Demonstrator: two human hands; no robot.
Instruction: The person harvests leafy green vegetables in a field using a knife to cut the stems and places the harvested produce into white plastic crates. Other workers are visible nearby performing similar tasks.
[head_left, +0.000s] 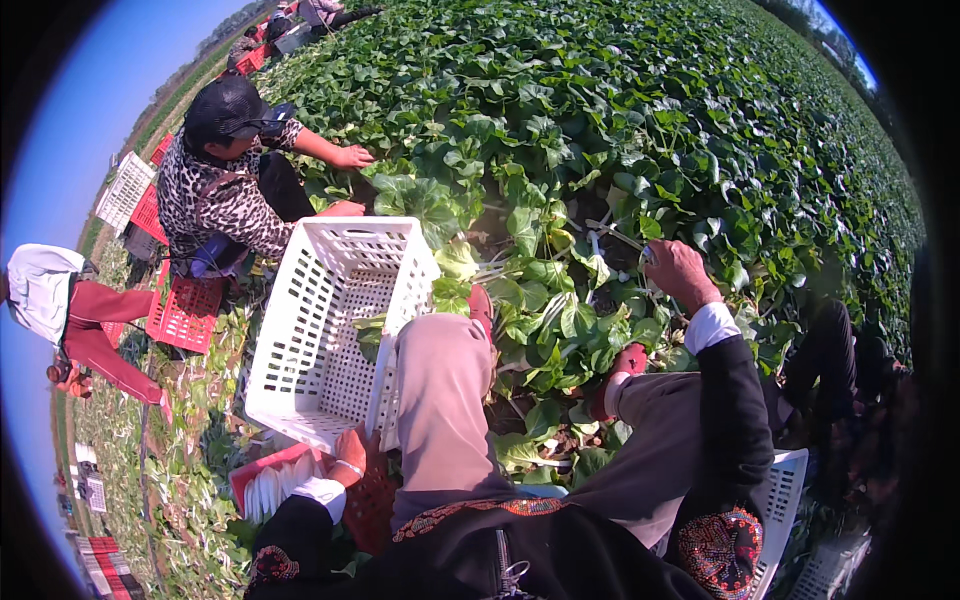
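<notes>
My left hand is on the near rim of a white perforated plastic crate, which tilts beside my left knee; a few green leaves hang over its side. My right hand is closed around a small tool, perhaps a knife, of which little shows, above the plants at the right. Between my feet lie leafy greens with white stalks, some loose on the soil. Below the white crate, a red crate holds white stalks or roots in a row.
A co-worker in a patterned top crouches at the left, hands near the plants. Another person in red trousers bends at the far left. Red crates and white crates stand behind them. Standing leafy crop fills the field ahead.
</notes>
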